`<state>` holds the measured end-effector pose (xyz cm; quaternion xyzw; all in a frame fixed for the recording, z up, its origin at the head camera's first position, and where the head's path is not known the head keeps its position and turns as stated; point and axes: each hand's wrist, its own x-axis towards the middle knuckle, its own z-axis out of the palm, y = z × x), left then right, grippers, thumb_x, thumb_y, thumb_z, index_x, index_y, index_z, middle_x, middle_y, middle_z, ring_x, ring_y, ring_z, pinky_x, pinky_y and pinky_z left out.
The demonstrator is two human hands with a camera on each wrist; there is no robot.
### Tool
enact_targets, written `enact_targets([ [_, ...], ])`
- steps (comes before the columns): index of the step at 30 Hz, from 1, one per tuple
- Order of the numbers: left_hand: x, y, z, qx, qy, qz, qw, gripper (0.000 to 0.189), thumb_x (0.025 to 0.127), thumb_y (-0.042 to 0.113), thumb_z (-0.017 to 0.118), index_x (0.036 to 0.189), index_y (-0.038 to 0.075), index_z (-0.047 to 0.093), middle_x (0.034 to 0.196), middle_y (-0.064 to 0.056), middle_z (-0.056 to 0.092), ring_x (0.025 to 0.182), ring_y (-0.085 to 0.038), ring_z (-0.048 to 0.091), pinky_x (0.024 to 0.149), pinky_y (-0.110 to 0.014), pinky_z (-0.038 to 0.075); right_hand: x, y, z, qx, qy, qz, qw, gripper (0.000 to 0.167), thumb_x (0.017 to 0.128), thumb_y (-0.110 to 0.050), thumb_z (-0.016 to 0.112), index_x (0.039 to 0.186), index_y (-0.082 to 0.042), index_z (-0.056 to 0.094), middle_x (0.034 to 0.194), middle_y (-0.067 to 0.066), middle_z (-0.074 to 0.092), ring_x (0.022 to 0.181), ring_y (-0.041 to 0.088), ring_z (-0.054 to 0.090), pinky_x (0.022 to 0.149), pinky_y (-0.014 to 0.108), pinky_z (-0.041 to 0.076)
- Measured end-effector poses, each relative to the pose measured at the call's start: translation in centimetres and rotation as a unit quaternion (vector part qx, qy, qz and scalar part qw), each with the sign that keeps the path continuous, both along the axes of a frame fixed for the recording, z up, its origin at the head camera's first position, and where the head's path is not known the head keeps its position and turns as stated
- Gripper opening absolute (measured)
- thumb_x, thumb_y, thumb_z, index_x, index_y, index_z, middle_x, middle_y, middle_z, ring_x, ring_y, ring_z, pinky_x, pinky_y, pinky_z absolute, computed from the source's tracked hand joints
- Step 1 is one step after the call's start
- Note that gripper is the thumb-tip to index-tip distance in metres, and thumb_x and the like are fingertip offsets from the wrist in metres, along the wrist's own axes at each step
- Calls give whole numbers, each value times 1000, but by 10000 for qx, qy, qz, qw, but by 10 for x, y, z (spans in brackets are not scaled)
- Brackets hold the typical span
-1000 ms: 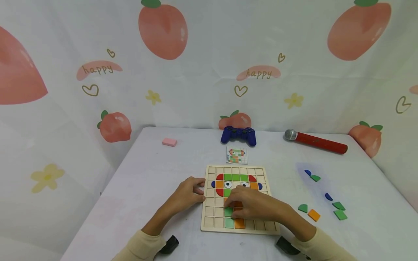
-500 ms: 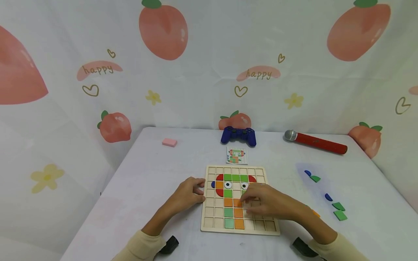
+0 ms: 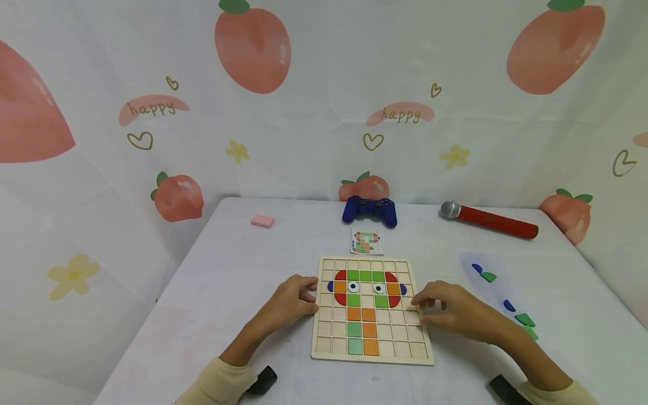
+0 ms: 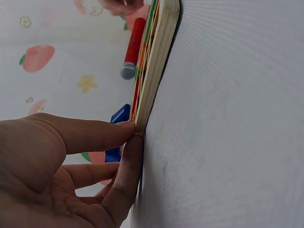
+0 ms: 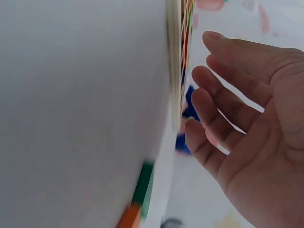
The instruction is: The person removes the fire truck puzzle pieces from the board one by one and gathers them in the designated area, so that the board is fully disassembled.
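A square wooden grid board (image 3: 400,332) lies flat on the table, with red, green, orange and blue tiles and two eye tiles set in its cells. At its left edge, my left hand (image 3: 289,298) holds the border between thumb and finger; the left wrist view shows both tips at the board's side. My right hand (image 3: 455,309) hovers by the right edge, its fingers loosely bent and holding nothing. Below that hand in the right wrist view are a blurred green piece (image 5: 143,183) and an orange piece (image 5: 129,217).
Loose blue half-rounds (image 3: 509,305) and green pieces (image 3: 525,319) lie to the right. Behind the board are a pattern card (image 3: 367,241) and a blue game controller (image 3: 370,210). A red microphone (image 3: 491,219) lies back right, a pink block (image 3: 262,220) back left.
My right hand has moved right, from over the board's middle to beyond its right edge, uncovering the orange and green tiles beneath. My left hand has stayed put.
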<state>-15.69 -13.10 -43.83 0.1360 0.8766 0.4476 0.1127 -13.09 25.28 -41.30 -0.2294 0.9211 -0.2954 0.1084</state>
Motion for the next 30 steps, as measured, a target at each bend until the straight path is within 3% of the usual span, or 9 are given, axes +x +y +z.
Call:
enact_targets([
  [8, 0, 0, 1, -35, 27, 28, 10000, 59, 88, 0, 78, 144, -6, 60, 117, -10, 63, 99, -17, 67, 83, -31, 57, 7, 33, -2, 219, 365, -399, 9983, 32, 87, -32, 87, 115, -22, 77, 102, -15, 66, 93, 4, 56, 76, 25, 51],
  [14, 0, 0, 1, 0, 19, -1, 10000, 60, 88, 0, 78, 144, -7, 59, 118, -10, 63, 100, -17, 67, 83, -30, 57, 14, 54, -4, 220, 396, -603, 9972, 34, 84, -30, 89, 115, -21, 76, 103, -14, 67, 92, 2, 57, 76, 24, 51],
  [19, 0, 0, 1, 1, 3, 22, 10000, 59, 88, 0, 78, 144, -7, 59, 118, -10, 62, 100, -17, 68, 83, -31, 58, 18, 67, -6, 222, 296, -720, 9967, 38, 83, -29, 90, 117, -20, 76, 105, -13, 68, 93, 0, 57, 76, 24, 50],
  [30, 0, 0, 1, -7, 0, 4, 10000, 59, 89, 0, 78, 144, -7, 59, 116, -10, 62, 100, -17, 67, 84, -32, 58, 18, 81, -6, 491, -416, -982, 9931, 43, 85, -27, 87, 124, -16, 74, 117, -5, 71, 96, 2, 57, 78, 24, 51],
])
